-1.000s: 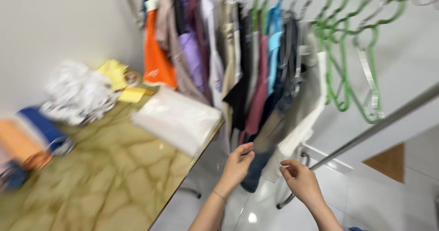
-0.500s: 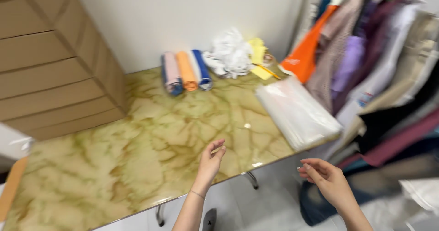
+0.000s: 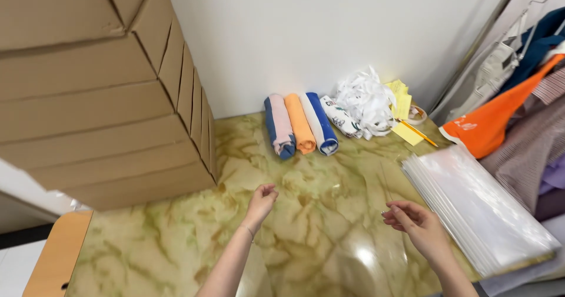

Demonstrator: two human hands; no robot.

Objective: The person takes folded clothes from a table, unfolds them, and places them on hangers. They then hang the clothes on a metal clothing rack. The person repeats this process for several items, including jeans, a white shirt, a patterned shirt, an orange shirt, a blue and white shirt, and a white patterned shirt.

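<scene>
Both hands hovered low over the marbled bench (image 3: pixel 176 250), and between them a thin clear plastic bag (image 3: pixel 341 238) seemed to be stretched out flat, barely visible but for its glare and faint edges on the stone. The left hand (image 3: pixel 261 200) had its fingertips (image 3: pixel 268 187) drawn together in a light pinch, apparently on the film's near-left part, though what it gripped was too faint to tell for sure. The right hand (image 3: pixel 415 223) was loosely curled, fingers bent inward, likewise seeming to nip the bag's right edge. Held apart like that, the hands would keep so limp a sheet taut and open.

Just right of the right hand lay a thick stack of clear plastic bags (image 3: pixel 477 209), squared up along the bench's right edge, close within reach. Farther back, against the white wall, rolled garments (image 3: pixel 300 123) sat side by side: pink-and-blue, orange, white-and-blue. Next to them on the right, a heap of white tags or strips (image 3: pixel 365 100), yellow paper notes (image 3: pixel 403 106) with a pencil (image 3: pixel 419 133), and a small roll of tape (image 3: pixel 416 114). On the left rose a stack of cardboard boxes (image 3: pixel 94 97), contents hidden. At far right hung clothes on a rack (image 3: pixel 518 120), an orange garment foremost
</scene>
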